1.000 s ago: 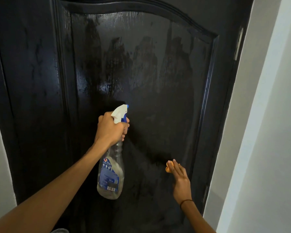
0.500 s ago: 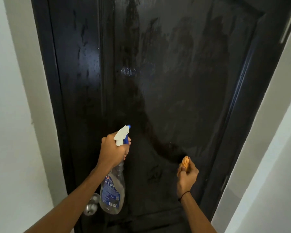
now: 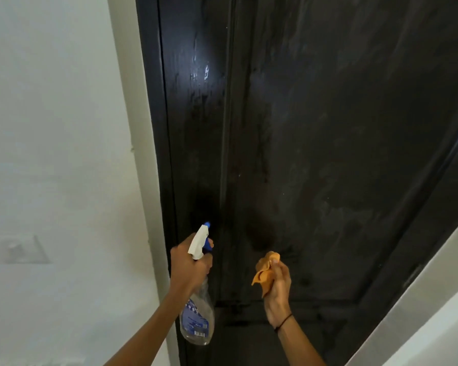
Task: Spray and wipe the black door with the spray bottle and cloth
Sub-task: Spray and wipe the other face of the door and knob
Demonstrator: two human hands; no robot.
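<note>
With the left hand [image 3: 189, 265] gripping the spray bottle [image 3: 197, 310] before the black door [image 3: 328, 154] and the right hand [image 3: 276, 289] bunching the cloth [image 3: 265, 270] just off its panel, unwiped spray could run and dry streaky.

No wording can be read anywhere. The spray bottle [image 3: 197, 319] carries a blue label [image 3: 195, 322] on its clear body, below the left hand's [image 3: 189, 265] grip at the neck; its print is too blurred to make out. A small white barcode patch [image 3: 199, 334] sits at the label's lower edge, its digits unreadable.
</note>
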